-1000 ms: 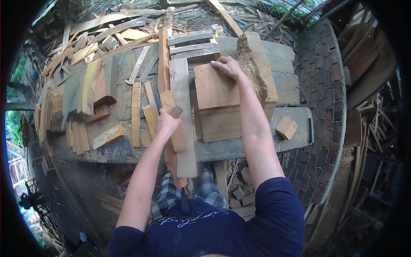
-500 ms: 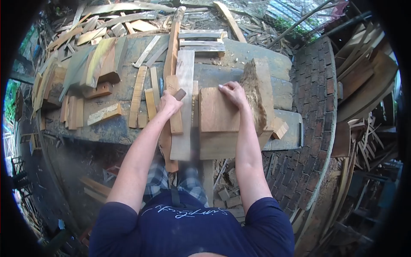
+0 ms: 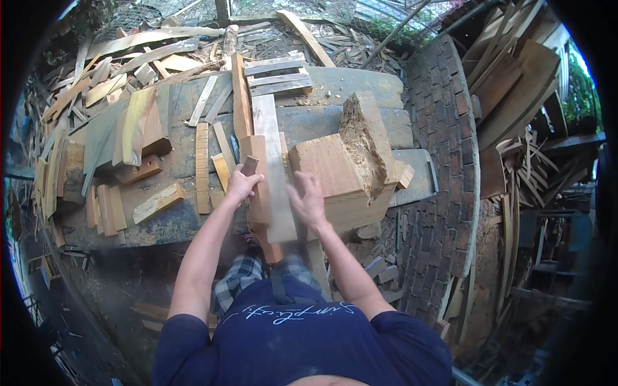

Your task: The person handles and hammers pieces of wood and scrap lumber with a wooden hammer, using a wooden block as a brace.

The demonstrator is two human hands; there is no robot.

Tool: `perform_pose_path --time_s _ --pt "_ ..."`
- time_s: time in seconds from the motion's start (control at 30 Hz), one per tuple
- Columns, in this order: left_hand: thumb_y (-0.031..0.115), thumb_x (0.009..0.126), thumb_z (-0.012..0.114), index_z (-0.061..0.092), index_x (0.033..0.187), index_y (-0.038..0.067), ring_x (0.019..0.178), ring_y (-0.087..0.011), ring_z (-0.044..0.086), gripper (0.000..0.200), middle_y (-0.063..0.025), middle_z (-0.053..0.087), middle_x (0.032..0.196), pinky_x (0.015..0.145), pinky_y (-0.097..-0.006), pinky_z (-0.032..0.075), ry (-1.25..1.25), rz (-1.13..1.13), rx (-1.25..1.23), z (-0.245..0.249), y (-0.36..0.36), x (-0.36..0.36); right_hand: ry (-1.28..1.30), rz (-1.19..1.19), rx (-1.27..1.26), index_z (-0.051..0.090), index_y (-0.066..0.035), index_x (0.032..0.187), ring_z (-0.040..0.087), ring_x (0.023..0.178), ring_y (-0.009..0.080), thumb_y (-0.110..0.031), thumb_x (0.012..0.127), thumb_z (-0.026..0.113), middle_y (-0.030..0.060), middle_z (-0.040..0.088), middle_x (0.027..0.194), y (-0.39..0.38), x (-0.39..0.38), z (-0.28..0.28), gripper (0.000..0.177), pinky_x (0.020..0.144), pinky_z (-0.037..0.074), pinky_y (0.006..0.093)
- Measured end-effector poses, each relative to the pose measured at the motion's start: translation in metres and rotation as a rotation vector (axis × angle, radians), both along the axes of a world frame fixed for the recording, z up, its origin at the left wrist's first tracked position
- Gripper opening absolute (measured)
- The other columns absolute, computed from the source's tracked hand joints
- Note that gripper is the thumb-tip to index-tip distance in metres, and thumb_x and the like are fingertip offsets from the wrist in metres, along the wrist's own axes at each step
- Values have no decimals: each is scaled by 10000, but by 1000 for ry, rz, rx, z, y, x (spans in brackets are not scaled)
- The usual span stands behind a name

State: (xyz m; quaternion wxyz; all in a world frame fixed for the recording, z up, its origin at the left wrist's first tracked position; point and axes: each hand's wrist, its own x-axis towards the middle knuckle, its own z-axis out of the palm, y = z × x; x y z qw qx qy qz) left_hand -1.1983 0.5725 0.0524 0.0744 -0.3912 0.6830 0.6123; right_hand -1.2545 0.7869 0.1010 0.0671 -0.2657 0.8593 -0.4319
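My left hand (image 3: 241, 185) is closed around a small dark brown wooden block (image 3: 250, 165). Under it lies a short reddish wooden piece (image 3: 259, 204), on or against a long orange-brown beam (image 3: 241, 96); whether block and piece are joined cannot be told. Alongside runs a pale grey plank (image 3: 275, 167) pointing away from me. My right hand (image 3: 309, 198), slightly blurred, is over the plank's right edge with fingers apart and nothing in it. Just right of that hand stands a big squared timber block (image 3: 327, 166), with a rough, hollowed slab (image 3: 367, 145) behind its right side.
Several offcuts, including a yellowish curved piece (image 3: 139, 125) and a light block (image 3: 158, 202), lie left on the worn bench (image 3: 174, 222). Grey slats (image 3: 280, 80) sit at the back. A curved brick surface (image 3: 444, 148) borders the right, with stacked boards (image 3: 524, 96) beyond.
My right hand has left the big timber block's top and moved left toward the plank, its fingers spreading. The reddish piece and my left hand have shifted nearer my body. The view has shifted.
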Motion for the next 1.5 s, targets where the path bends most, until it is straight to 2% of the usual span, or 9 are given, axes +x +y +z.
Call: perform_pose_path --time_s 0.17,0.23,0.3,0.4,0.63,0.97,1.13,1.37,1.5 --pt "148 780 766 525 1149 22 630 -74 570 458 -20 583 853 436 -195 443 268 -42 166 66 27 3 -380 -1 -23 356 29 1400 510 1212 332 -373 844 718 246 528 1246 -18 50 25 776 1017 410 432" --pt "143 781 763 520 1162 27 705 -83 590 467 -24 594 903 526 -221 494 319 -143 295 83 36 0 -564 12 -73 322 19 1418 530 1191 313 -359 825 741 230 535 1239 -20 52 39 819 1003 427 418" --pt "118 786 760 496 1250 18 1031 -156 597 543 -75 606 1109 911 -324 497 465 -187 298 82 50 -8 -684 -129 -305 313 -2 1423 568 1125 249 -300 805 768 183 547 1227 -17 52 50 823 937 478 378" --pt "140 804 771 466 1308 11 1163 -204 564 603 -119 582 1254 986 -337 464 496 -392 348 91 72 -16 -730 -217 -472 408 -28 1323 594 1053 193 -185 774 792 107 581 1160 6 51 60 687 893 496 333" --pt "395 791 796 645 1027 44 836 -141 649 449 -83 689 879 727 -342 523 428 -600 -54 141 119 -38 -647 -566 -579 462 8 1260 644 869 178 -196 774 777 100 627 1030 97 60 60 613 754 544 318" --pt "184 681 737 530 764 98 714 -296 600 239 -82 556 710 639 -402 437 1473 -862 -415 168 261 -135 -425 -838 -420 419 -4 1338 618 981 198 -206 806 771 138 586 1182 225 63 38 669 864 502 334" --pt "152 666 735 580 819 111 746 -283 602 222 -64 572 743 661 -396 442 1362 -843 -484 129 273 -177 -467 -859 -481 383 -18 1355 628 793 171 -97 785 792 104 582 1044 249 60 61 706 597 549 285" --pt "137 660 730 554 809 101 762 -306 581 233 -84 560 773 695 -402 440 1275 -742 -533 92 275 -199 -458 -829 -471 369 -23 1370 627 806 185 -100 778 791 113 573 1060 274 54 85 731 643 569 307" --pt "153 690 733 555 794 107 762 -307 578 211 -85 556 758 705 -393 436 1255 -697 -501 92 277 -202 -34 -827 -612 308 -25 1392 622 771 201 -145 838 673 112 563 976 258 37 164 674 663 563 345"
